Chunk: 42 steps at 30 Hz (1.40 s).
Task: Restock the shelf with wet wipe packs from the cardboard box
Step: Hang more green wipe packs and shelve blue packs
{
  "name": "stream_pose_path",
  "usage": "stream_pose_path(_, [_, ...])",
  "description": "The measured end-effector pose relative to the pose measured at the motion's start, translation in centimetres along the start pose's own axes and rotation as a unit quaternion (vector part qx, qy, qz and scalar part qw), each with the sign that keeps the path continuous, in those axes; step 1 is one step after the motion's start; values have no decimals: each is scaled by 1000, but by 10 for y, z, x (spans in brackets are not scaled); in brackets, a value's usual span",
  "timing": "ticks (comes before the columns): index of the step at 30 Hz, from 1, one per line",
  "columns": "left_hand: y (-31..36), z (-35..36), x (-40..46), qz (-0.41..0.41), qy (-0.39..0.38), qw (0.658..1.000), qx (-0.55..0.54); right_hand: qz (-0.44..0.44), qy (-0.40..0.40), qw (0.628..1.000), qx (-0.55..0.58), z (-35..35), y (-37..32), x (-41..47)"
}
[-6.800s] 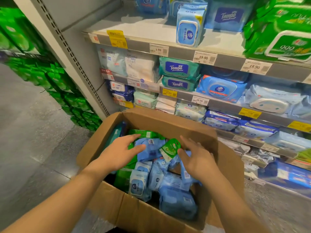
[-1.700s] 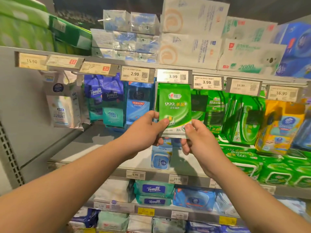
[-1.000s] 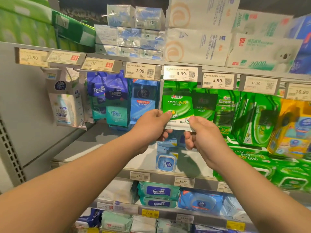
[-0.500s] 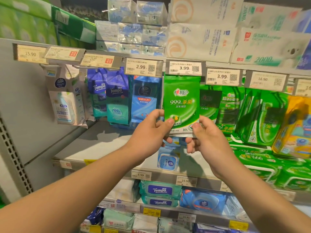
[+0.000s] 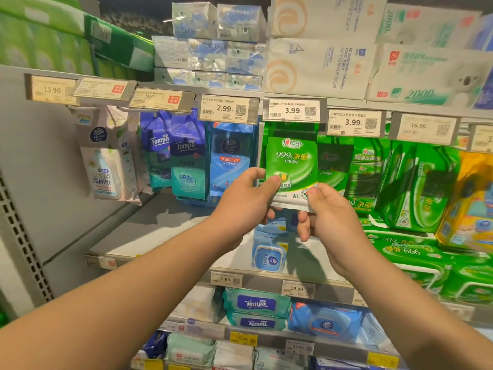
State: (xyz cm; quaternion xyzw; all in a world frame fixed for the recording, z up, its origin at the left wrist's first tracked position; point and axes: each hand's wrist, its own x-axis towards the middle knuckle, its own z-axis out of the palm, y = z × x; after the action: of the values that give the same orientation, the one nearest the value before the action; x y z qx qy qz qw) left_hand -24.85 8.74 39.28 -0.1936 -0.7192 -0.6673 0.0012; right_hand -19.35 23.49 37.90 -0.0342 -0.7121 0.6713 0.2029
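Observation:
A small green wet wipe pack (image 5: 292, 166) stands upright just below the 3.99 price tag (image 5: 292, 110), its top edge reaching under the tag where more green packs hang behind it. My left hand (image 5: 244, 201) pinches its lower left corner. My right hand (image 5: 324, 212) pinches its lower right corner. The cardboard box is out of view.
Blue hanging packs (image 5: 229, 158) are to the left, further green packs (image 5: 373, 180) to the right. The grey shelf (image 5: 160, 231) below carries an upright blue pack (image 5: 268, 252) and flat green packs (image 5: 426, 265). Tissue packs fill the top shelf.
The green pack went down a little, then up again, and now sits slightly lower under the 3.99 tag. Before that, both hands were in the cardboard box.

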Motion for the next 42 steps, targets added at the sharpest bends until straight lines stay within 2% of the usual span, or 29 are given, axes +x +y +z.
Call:
stream_pose_path(8, [10, -1, 17, -92, -6, 995, -46, 1, 5, 1000, -25, 4, -13, 19])
stream_pose_path(16, [11, 8, 38, -187, 24, 981, -49, 43, 21, 998, -38, 11, -4, 39])
stream_pose_path(22, [-5, 8, 21, -256, 3, 965, -62, 112, -20, 993, -24, 5, 14, 29])
stream_pose_path(30, [-38, -5, -28, -268, -46, 962, 35, 170, -70, 974, -132, -13, 23, -6])
stream_pose_path(32, [-45, -8, -41, -260, -54, 962, 61, 153, -77, 967, -186, -17, 26, -16])
stream_pose_path(34, [-50, -10, -54, -239, -60, 963, 109, 97, -83, 951, -282, -22, 30, -25])
stream_pose_path(37, [-53, -14, -77, -187, -54, 962, 189, 5, -105, 897, -429, -27, 32, -41])
stream_pose_path(42, [-60, -20, -114, -146, -74, 951, 261, -51, -154, 845, -509, -33, 48, -71])
